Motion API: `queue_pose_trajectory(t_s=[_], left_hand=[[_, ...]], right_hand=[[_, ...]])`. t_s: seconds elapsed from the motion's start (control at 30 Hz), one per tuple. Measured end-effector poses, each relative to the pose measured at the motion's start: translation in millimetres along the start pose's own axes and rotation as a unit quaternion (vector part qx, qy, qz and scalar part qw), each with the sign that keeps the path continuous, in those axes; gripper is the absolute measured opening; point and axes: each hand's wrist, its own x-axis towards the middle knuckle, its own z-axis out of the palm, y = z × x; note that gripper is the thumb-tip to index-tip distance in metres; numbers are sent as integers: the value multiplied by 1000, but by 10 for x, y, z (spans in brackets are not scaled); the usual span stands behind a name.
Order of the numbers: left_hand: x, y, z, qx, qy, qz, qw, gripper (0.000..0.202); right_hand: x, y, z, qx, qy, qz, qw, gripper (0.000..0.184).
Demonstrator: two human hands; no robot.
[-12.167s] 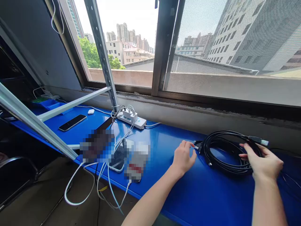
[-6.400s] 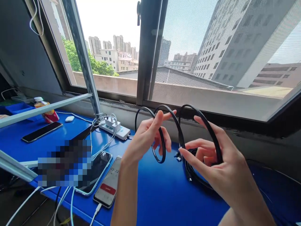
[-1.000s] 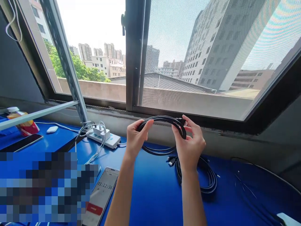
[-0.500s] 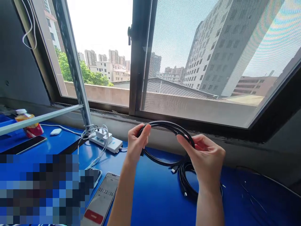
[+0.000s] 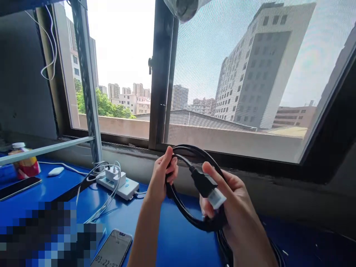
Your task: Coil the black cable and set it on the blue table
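I hold a coil of black cable (image 5: 185, 213) up in front of the window, above the blue table (image 5: 172, 241). My left hand (image 5: 162, 178) grips the coil's left side, fingers closed round the strands. My right hand (image 5: 236, 211) holds the coil's lower right side, and the cable's black plug with a silver tip (image 5: 207, 185) lies across its fingers, pointing down and right. More of the cable hangs below my right hand toward the table.
A white power strip (image 5: 118, 182) with plugged chargers and white cords sits at the left by the window sill. A phone showing a timer (image 5: 112, 252) lies at the near edge. Further left are another phone (image 5: 16, 186), a bottle (image 5: 23, 163) and a white mouse-like object (image 5: 56, 171).
The coil has been raised and drawn tighter between my hands. The plug end now rests on my right fingers. The view has tilted upward.
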Motion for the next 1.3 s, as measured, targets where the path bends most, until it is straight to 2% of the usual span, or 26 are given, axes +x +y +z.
queue_pose_trajectory(t_s=[0.1, 0.13, 0.2, 0.27, 0.33, 0.4, 0.5, 0.63, 0.77, 0.83, 0.97, 1.1, 1.2, 1.3], left_hand=[[-14, 76, 7, 33, 27, -8, 999, 60], [-14, 96, 6, 49, 47, -14, 998, 57], [-10, 116, 5, 80, 94, -28, 992, 51], [-7, 109, 3, 104, 139, -38, 984, 47], [-10, 87, -6, 122, 166, -43, 978, 45], [-21, 60, -29, 150, 170, -58, 972, 43], [-42, 16, -100, 190, 166, -84, 964, 40], [-40, -93, -272, 234, 159, -114, 952, 37], [-2, -311, -489, 313, 138, -173, 924, 19], [15, -457, -576, 358, 122, -202, 903, 12], [14, -779, -664, 445, 95, -249, 855, 20], [-31, -1048, -684, 520, 100, -255, 809, 24], [-87, -1172, -693, 564, 105, -243, 782, 23], [-148, -1251, -694, 599, 113, -224, 760, 21]], right_hand=[[49, 37, -84, -86, 87, -71, 990, 43], [77, 75, -131, -128, 128, -93, 979, 44], [138, 174, -232, -207, 207, -146, 945, 65], [195, 272, -317, -255, 208, -206, 922, 74], [239, 347, -364, -270, 174, -237, 917, 67], [268, 400, -368, -268, 151, -239, 921, 54], [303, 484, -335, -269, 154, -216, 926, 46], [377, 705, -338, -329, 145, -125, 925, 45], [459, 1007, -422, -393, 115, -69, 910, 28], [477, 1153, -462, -432, 94, -41, 896, 25], [466, 1431, -494, -510, 57, 38, 857, 27], [438, 1736, -481, -577, 31, 108, 809, 15], [411, 1972, -447, -612, 28, 125, 780, 20], [382, 2176, -389, -638, 34, 115, 761, 22]])
